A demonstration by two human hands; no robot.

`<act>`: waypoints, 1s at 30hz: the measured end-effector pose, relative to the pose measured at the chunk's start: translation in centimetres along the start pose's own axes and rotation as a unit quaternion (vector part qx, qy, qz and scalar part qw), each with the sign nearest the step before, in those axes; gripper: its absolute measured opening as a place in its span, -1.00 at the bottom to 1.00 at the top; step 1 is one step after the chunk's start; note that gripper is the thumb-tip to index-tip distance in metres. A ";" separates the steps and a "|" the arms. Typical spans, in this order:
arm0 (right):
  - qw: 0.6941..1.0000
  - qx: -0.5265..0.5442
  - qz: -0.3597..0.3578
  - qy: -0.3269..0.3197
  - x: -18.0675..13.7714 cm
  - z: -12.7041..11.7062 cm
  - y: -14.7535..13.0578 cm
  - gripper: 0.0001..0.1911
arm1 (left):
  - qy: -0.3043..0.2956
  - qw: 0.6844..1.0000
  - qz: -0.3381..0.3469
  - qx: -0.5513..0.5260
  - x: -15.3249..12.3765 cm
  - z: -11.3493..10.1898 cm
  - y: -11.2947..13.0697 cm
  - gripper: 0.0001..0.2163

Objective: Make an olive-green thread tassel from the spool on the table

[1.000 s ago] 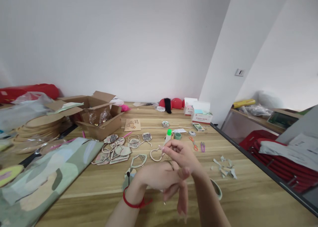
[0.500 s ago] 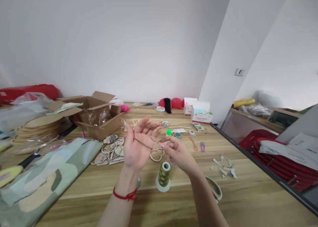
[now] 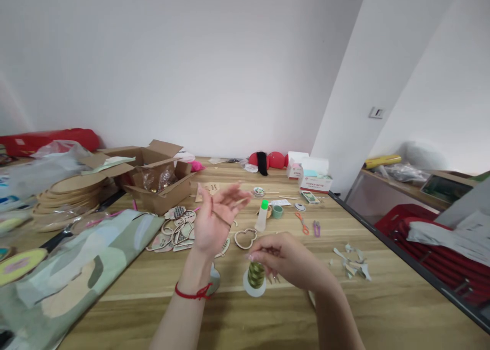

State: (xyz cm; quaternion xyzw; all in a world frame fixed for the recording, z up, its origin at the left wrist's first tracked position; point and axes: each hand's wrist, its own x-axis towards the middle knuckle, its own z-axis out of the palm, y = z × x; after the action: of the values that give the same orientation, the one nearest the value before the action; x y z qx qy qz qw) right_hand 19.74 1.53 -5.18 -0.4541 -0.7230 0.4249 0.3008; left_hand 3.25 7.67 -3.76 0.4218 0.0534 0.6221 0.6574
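My left hand (image 3: 214, 222) is raised palm up over the table, fingers spread, with olive-green thread (image 3: 221, 218) looped across it. A spool of green thread (image 3: 256, 275) stands upright on its white base, right of my left wrist. Over the spool's top is my right hand (image 3: 289, 260), palm down, thumb and fingers pinched together. The thread between those fingertips is too fine to make out clearly. Behind the spool lies a wooden cloud-shaped outline frame (image 3: 245, 239). A glue bottle with a green cap (image 3: 262, 217) stands just beyond it.
Wooden cut-outs (image 3: 179, 232) lie in a pile left of my left hand. Further left are patterned fabric (image 3: 95, 268) and an open cardboard box (image 3: 161, 197). To the right are orange scissors (image 3: 302, 223), purple thread snips (image 3: 316, 228) and fabric scraps (image 3: 354, 263).
My right hand has moved down from beside my left fingers to the top of the spool. My left hand stays palm up with thread around it. The view has shifted slightly.
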 end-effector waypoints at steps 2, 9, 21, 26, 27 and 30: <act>1.000 -0.005 -0.017 -0.006 -0.5 -0.1 -0.5 -0.78 | -0.027 0.995 -0.027 0.097 -0.1 -0.2 -0.5 -0.34; 0.982 0.180 -0.058 -0.012 -0.5 -0.6 -0.6 -0.70 | -0.125 0.898 -0.110 0.407 -1.4 0.6 -1.5 -0.30; 0.971 0.235 -0.043 0.017 -1.2 -1.9 0.5 -0.71 | -0.287 0.818 -0.212 0.452 -2.1 0.3 -1.6 -0.38; 0.977 0.200 -0.024 0.068 -0.7 -1.9 0.1 -0.66 | -0.327 0.794 -0.254 0.444 -2.1 2.2 -1.1 -0.77; 0.978 0.192 -0.022 0.081 -0.6 -1.8 0.1 -0.66 | -0.332 0.780 -0.249 0.468 -2.1 2.6 -1.0 -0.75; 0.979 0.152 -0.043 0.132 -0.2 -1.6 -0.1 -0.70 | -0.318 0.709 -0.238 0.583 -2.4 3.6 -0.7 -0.71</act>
State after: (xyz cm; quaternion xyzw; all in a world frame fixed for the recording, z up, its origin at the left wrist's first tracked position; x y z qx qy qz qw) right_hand 21.12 1.90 -4.40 -0.4237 -0.6227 0.4533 0.4767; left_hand 5.38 3.96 -3.01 0.8673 0.2917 0.1191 0.3855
